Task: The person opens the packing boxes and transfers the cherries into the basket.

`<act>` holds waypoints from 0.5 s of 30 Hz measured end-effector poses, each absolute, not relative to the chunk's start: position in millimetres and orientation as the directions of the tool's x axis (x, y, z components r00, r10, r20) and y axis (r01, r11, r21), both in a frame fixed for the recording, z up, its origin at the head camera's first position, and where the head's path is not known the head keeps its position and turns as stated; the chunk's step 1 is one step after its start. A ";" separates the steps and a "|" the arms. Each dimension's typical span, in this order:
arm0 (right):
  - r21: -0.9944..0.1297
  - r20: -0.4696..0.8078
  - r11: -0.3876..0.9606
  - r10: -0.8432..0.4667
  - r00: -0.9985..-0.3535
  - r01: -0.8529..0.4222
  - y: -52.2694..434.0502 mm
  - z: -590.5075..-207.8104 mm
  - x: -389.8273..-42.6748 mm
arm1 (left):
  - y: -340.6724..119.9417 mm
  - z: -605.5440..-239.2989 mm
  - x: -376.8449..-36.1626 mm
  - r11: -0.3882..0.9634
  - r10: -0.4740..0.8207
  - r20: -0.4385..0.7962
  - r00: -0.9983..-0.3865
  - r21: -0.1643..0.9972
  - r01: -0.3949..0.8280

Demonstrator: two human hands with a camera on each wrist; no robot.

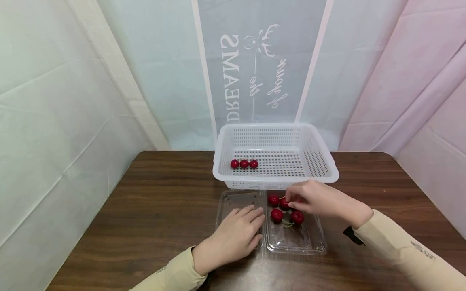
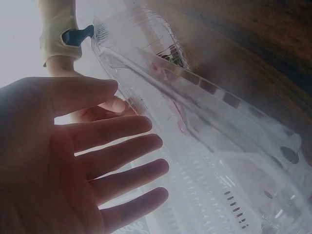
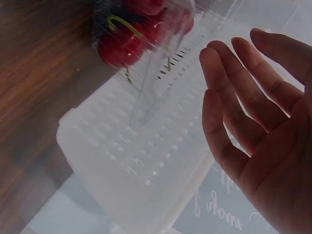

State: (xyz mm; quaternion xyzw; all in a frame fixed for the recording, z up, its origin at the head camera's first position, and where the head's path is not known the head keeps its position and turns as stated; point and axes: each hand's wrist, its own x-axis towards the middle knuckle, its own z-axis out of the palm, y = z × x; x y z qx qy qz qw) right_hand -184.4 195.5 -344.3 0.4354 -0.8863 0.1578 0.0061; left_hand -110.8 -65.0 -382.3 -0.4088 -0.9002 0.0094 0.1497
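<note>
An open clear plastic clamshell [image 1: 295, 241] lies on the brown table [image 1: 153, 210] in front of a white perforated basket [image 1: 329, 171]. Its right half holds several red cherries [image 1: 276, 215] with green stems. My left hand [image 1: 256, 218] rests flat on the clamshell's left half [image 1: 236, 200], fingers straight; the left wrist view shows the same hand [image 2: 122, 161] against the clear plastic [image 2: 209, 117]. My right hand [image 1: 291, 201] hovers over the cherries, fingertips at one cherry [image 1: 284, 204]. In the right wrist view its fingers [image 3: 229, 97] are straight and hold nothing, with cherries [image 3: 126, 44] beyond them.
Three cherries [image 1: 244, 163] lie in a row at the basket's left side. White and pink sheets wall the table on three sides, and a printed panel [image 1: 255, 68] hangs behind the basket. Bare wood shows to the left and right of the clamshell.
</note>
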 end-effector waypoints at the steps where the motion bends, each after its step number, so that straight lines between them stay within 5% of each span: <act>1: -0.266 0.149 0.575 -0.769 -0.622 -0.774 196.0 -345.1 -184.2 | -65.0 -382.2 -111.0 0.666 0.739 0.262 -0.621 -0.139 0.733; 15: -0.243 0.090 0.567 -0.795 -0.600 -0.787 201.1 -362.0 -179.8 | -65.0 -382.5 -110.9 0.668 0.737 0.265 -0.622 -0.136 0.732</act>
